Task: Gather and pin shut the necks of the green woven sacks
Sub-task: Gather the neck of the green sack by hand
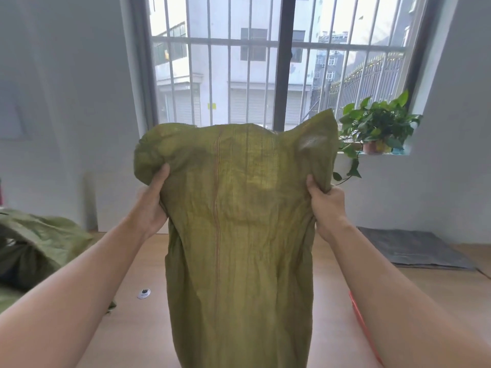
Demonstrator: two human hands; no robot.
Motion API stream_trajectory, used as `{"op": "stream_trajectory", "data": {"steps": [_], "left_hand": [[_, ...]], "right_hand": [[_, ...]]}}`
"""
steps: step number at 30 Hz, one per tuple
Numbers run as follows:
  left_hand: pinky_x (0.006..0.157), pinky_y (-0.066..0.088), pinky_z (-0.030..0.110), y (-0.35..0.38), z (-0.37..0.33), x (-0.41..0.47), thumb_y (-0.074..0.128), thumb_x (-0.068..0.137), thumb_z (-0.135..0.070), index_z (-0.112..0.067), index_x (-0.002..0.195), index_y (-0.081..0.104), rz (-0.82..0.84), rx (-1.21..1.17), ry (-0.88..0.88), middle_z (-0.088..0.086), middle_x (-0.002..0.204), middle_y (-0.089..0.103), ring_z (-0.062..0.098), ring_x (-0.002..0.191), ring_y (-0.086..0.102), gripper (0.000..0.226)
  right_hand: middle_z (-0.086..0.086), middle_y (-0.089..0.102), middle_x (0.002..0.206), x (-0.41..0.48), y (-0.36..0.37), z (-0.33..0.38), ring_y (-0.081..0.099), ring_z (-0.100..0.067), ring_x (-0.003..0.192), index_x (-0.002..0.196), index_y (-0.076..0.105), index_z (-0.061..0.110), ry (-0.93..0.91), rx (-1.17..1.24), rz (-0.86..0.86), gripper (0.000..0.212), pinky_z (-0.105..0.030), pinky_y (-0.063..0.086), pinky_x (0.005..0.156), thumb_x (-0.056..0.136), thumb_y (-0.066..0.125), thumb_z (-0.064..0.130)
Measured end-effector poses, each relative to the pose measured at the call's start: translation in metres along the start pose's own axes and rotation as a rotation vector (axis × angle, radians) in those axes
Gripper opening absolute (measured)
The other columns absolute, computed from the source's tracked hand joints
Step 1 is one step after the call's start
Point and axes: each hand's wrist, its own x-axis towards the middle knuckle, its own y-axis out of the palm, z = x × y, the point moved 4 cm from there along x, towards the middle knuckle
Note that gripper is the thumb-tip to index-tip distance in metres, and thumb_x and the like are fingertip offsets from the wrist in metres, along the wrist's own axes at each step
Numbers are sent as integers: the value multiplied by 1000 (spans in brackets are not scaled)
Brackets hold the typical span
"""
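A green woven sack [239, 235] hangs upright in front of me, held up in the air with its top spread wide before the window. My left hand [151, 200] grips the sack's upper left edge, thumb on the near side. My right hand [328, 205] grips the bunched upper right edge. The sack's lower end runs out of the frame at the bottom. More green sacks [34, 243] lie crumpled at the left on the floor.
A small white and black object [143, 293] lies on the wooden floor [332, 274] at the lower left. A red edge [364, 322] shows under my right forearm. A grey mat [409, 248] lies at the right. A potted plant [377, 128] stands on the windowsill.
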Motion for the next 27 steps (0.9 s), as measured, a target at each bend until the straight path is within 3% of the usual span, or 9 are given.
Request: {"op": "stream_trajectory", "data": {"steps": [4, 7, 12, 15, 18, 21, 22, 24, 27], "left_hand": [[104, 54, 39, 2, 1, 4, 77, 89, -26, -15, 124, 66, -98, 82, 15, 0, 125, 74, 17, 117, 70, 38], [102, 53, 39, 11, 2, 6, 71, 96, -28, -21, 120, 68, -127, 64, -15, -3, 118, 76, 15, 111, 71, 24], [105, 50, 41, 28, 6, 5, 62, 102, -35, -20, 130, 65, -109, 81, -54, 0, 129, 71, 17, 118, 66, 32], [96, 55, 37, 39, 7, 3, 57, 105, -34, -20, 130, 65, -107, 83, -52, 1, 125, 73, 17, 113, 70, 30], [88, 59, 38, 51, 9, 0, 59, 104, -40, -20, 125, 70, -100, 64, -75, 1, 118, 78, 18, 108, 74, 31], [98, 56, 41, 56, 12, -2, 73, 87, -57, -18, 138, 61, 24, 0, -79, 0, 130, 73, 17, 118, 70, 65], [101, 55, 42, 56, 13, -3, 80, 80, -54, -18, 142, 58, 58, 10, -69, 1, 134, 71, 18, 121, 69, 75], [104, 54, 44, 56, 16, -2, 91, 73, -37, -13, 142, 57, 53, 39, -37, 4, 135, 70, 20, 121, 69, 81], [103, 55, 41, 61, 19, -1, 81, 87, -25, -14, 139, 59, 21, 25, -36, 3, 131, 71, 20, 119, 70, 58]], "right_hand": [[9, 71, 107, 0, 4, 6, 68, -12, 102, 115, 66, 23, -40, 33, 0, 22, -34, 54, 91, 108, 51, 38], [15, 67, 111, -2, 8, 8, 64, -9, 105, 136, 60, 22, -74, -9, -15, 35, -34, 51, 97, 111, 41, 38], [12, 65, 116, -5, 15, 8, 63, -10, 107, 136, 58, 24, -110, -8, -50, 34, -32, 48, 99, 112, 39, 37], [13, 62, 124, -5, 22, 6, 60, -6, 109, 143, 47, 28, -64, 74, -15, 38, -34, 47, 103, 110, 39, 46], [10, 65, 124, -9, 33, 6, 64, -12, 113, 135, 48, 22, 10, 136, 100, 59, -38, 52, 102, 94, 63, 61], [3, 76, 117, -9, 38, 1, 73, -17, 106, 127, 63, 15, 19, -16, 193, 86, -39, 59, 94, 59, 96, 56], [2, 77, 116, -8, 38, -2, 74, -18, 105, 127, 66, 14, 19, -60, 201, 83, -38, 59, 93, 59, 99, 49], [-2, 77, 114, -7, 38, -5, 74, -19, 103, 126, 68, 9, 26, -91, 179, 59, -36, 59, 92, 77, 91, 34], [-1, 75, 111, -7, 40, -6, 71, -20, 103, 127, 67, 10, 54, -96, 163, 35, -36, 57, 92, 98, 70, 29]]}}
